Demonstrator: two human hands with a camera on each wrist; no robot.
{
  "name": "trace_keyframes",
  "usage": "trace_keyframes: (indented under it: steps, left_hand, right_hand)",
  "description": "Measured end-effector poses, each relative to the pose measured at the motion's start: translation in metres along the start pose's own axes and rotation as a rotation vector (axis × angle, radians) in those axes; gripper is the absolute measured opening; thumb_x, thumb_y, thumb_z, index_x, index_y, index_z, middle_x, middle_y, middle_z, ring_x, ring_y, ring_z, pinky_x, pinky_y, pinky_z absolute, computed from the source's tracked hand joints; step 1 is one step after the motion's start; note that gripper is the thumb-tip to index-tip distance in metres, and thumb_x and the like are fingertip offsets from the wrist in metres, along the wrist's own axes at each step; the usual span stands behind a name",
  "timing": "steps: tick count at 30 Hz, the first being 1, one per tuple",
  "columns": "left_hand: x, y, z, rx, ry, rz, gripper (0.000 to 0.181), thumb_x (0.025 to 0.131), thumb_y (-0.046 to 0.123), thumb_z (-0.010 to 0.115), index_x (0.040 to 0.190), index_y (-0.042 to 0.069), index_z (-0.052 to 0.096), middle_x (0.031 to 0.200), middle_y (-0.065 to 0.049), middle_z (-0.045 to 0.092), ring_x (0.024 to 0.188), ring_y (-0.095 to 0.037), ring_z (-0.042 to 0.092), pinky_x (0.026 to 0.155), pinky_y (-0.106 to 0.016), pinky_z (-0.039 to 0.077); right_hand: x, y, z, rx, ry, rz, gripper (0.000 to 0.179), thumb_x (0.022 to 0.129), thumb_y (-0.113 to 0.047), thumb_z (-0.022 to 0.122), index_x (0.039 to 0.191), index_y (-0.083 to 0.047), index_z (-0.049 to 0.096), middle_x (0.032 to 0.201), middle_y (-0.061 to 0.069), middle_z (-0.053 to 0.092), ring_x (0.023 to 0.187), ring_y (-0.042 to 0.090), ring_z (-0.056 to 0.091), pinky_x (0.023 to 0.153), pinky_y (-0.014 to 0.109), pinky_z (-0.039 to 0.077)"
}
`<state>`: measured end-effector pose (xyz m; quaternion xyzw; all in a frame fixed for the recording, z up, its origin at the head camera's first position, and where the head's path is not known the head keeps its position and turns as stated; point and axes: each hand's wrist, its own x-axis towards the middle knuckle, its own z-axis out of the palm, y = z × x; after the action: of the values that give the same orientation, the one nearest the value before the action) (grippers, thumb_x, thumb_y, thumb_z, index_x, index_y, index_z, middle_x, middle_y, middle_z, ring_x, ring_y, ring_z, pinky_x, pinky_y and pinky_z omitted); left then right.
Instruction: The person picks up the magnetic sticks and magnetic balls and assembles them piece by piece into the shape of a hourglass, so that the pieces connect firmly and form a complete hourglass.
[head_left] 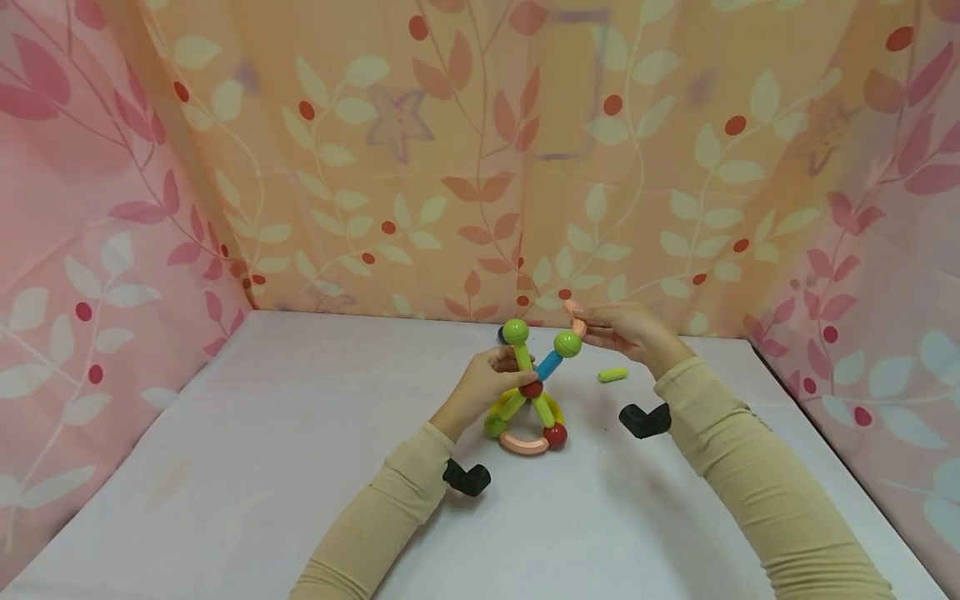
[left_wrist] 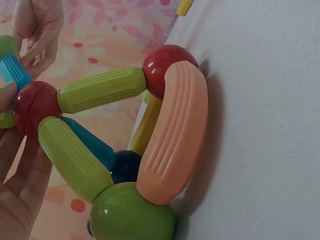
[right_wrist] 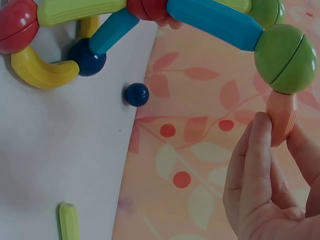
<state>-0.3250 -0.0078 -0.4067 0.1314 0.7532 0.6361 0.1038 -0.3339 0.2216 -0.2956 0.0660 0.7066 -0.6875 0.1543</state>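
Observation:
A toy figure of coloured sticks and balls stands on the table, with a red ball [head_left: 531, 389] at its middle. My left hand [head_left: 486, 387] holds the upper light green stick [head_left: 522, 357] just above that ball. A green ball [head_left: 515, 331] tops this stick. From the red ball a blue stick [right_wrist: 215, 22] slants up to another green ball [right_wrist: 285, 59]. My right hand [head_left: 628, 329] pinches a short peach stick [right_wrist: 281, 117], whose end meets that second green ball. In the left wrist view, light green legs [left_wrist: 102, 90] lead down to a curved peach stick [left_wrist: 175, 130] at the base.
A loose light green stick [head_left: 612, 375] lies on the white table [head_left: 262, 467], right of the figure. Behind the figure, near the back edge, is a loose dark blue ball [right_wrist: 136, 94]. Patterned cloth [head_left: 480, 167] encloses the back and sides. Black wrist mounts [head_left: 645, 421] jut below the forearms.

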Motion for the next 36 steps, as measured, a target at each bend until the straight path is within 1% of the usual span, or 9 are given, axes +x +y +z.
trace_keyframes:
  steps: [5,10,13,17,20,23,28,31,36]
  left_hand:
    - [-0.001,0.005,-0.004,-0.025,0.030,0.063,0.044,0.089,0.028,0.076,0.128,0.015,0.062,0.124,-0.007,0.068,0.114,-0.019,0.061,0.106,-0.043,0.049]
    - [-0.003,0.015,-0.008,-0.142,0.114,0.222,0.053,0.092,0.023,0.073,0.140,0.021,0.050,0.136,-0.007,0.056,0.116,-0.023,0.061,0.101,-0.040,0.054]
    - [-0.003,0.019,-0.009,-0.145,0.122,0.306,0.047,0.095,0.024,0.069,0.138,0.019,0.052,0.136,-0.008,0.053,0.114,-0.025,0.062,0.094,-0.034,0.057]
    - [-0.004,0.021,-0.009,-0.111,0.132,0.348,0.039,0.095,0.026,0.068,0.132,0.017,0.059,0.131,-0.009,0.056,0.112,-0.025,0.062,0.090,-0.032,0.058]
    - [-0.005,0.022,-0.009,-0.093,0.155,0.347,0.038,0.094,0.027,0.069,0.130,0.017,0.061,0.130,-0.006,0.058,0.113,-0.025,0.061,0.091,-0.034,0.058]
    - [-0.006,0.023,-0.010,-0.062,0.188,0.336,0.038,0.093,0.030,0.071,0.128,0.018,0.063,0.128,-0.004,0.061,0.114,-0.023,0.061,0.093,-0.036,0.056]
    - [-0.009,0.023,-0.014,-0.021,0.206,0.347,0.038,0.093,0.029,0.071,0.128,0.017,0.065,0.127,-0.003,0.064,0.115,-0.024,0.061,0.094,-0.036,0.056]
    - [-0.010,0.024,-0.018,0.001,0.217,0.351,0.036,0.092,0.026,0.073,0.127,0.017,0.067,0.125,-0.004,0.068,0.113,-0.023,0.064,0.093,-0.035,0.057]
    - [-0.010,0.025,-0.026,0.015,0.222,0.330,0.034,0.090,0.021,0.074,0.122,0.013,0.068,0.120,-0.005,0.072,0.112,-0.018,0.066,0.093,-0.033,0.057]
  right_hand:
    - [-0.001,-0.001,0.002,-0.040,0.010,-0.011,0.051,0.096,-0.019,0.066,0.141,0.002,0.052,0.086,-0.006,0.072,0.077,0.008,0.073,0.078,0.021,0.059]
    - [0.001,-0.003,0.005,-0.104,-0.020,-0.026,0.054,0.098,-0.023,0.063,0.145,0.000,0.048,0.098,-0.007,0.067,0.081,0.004,0.071,0.092,0.024,0.055]
    - [0.003,-0.004,0.008,-0.126,-0.065,-0.055,0.048,0.099,-0.026,0.062,0.141,-0.004,0.053,0.119,-0.004,0.064,0.096,0.005,0.067,0.107,0.031,0.046]
    - [0.005,-0.004,0.013,-0.170,-0.135,-0.118,0.025,0.101,-0.026,0.058,0.098,-0.005,0.069,0.143,0.001,0.057,0.127,0.017,0.054,0.119,0.042,0.036]
    - [0.005,-0.004,0.018,-0.215,-0.128,-0.150,0.038,0.101,-0.027,0.058,0.069,-0.008,0.062,0.132,-0.001,0.066,0.132,0.021,0.052,0.115,0.040,0.042]
    - [0.005,-0.004,0.024,-0.236,-0.091,-0.155,0.039,0.100,-0.029,0.059,0.068,-0.009,0.063,0.106,-0.006,0.073,0.114,0.020,0.060,0.097,0.028,0.053]
    - [0.007,-0.003,0.035,-0.241,-0.020,-0.122,0.027,0.098,-0.030,0.063,0.098,-0.005,0.073,0.082,-0.004,0.067,0.086,0.016,0.059,0.070,0.020,0.048]
    - [0.009,-0.001,0.040,-0.249,0.024,-0.110,0.035,0.096,-0.031,0.066,0.117,-0.003,0.069,0.081,-0.002,0.065,0.082,0.015,0.061,0.070,0.019,0.049]
    - [0.011,0.001,0.044,-0.287,0.055,-0.130,0.043,0.096,-0.031,0.067,0.124,0.001,0.065,0.091,0.000,0.064,0.087,0.017,0.063,0.073,0.019,0.055]
